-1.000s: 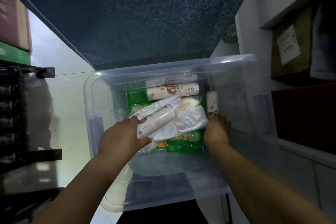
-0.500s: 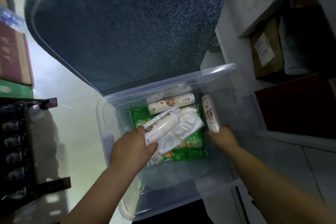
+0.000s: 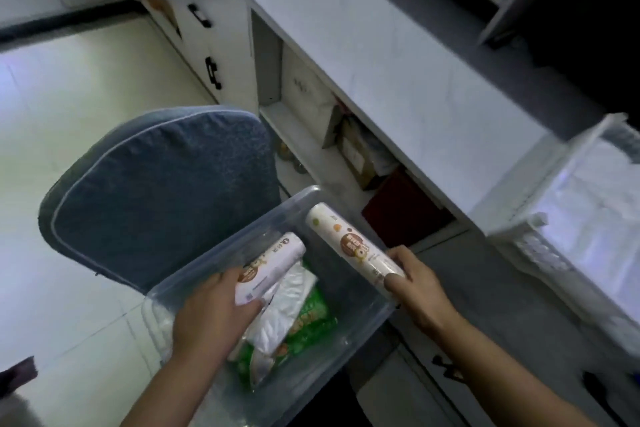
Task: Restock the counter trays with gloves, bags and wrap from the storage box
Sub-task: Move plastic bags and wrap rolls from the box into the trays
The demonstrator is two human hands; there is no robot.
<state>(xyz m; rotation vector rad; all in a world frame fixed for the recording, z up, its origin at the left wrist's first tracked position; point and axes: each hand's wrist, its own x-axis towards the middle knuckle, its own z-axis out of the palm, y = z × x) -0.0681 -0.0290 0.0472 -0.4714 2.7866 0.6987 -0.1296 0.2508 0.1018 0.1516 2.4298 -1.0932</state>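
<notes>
The clear plastic storage box (image 3: 332,354) sits low in front of me on a blue cushioned chair (image 3: 162,198). My left hand (image 3: 211,315) holds a white roll (image 3: 273,267) together with a clear plastic packet (image 3: 284,312) and green packs (image 3: 308,322) over the box. My right hand (image 3: 415,284) grips the near end of a second white roll of wrap (image 3: 349,246), which is lifted over the box's right rim and points away from me. A white counter tray (image 3: 530,253) with white contents stands at the right on the counter.
A long white countertop (image 3: 398,55) runs diagonally at the right, with open shelves below holding cardboard boxes (image 3: 356,156) and a dark red box (image 3: 401,211). Cabinet drawers with black handles (image 3: 211,73) lie further back. Pale tiled floor (image 3: 86,90) spreads to the left.
My view has swung up and right from the box to the counter. My right hand has lifted its roll out above the box rim. My left hand still holds its bundle.
</notes>
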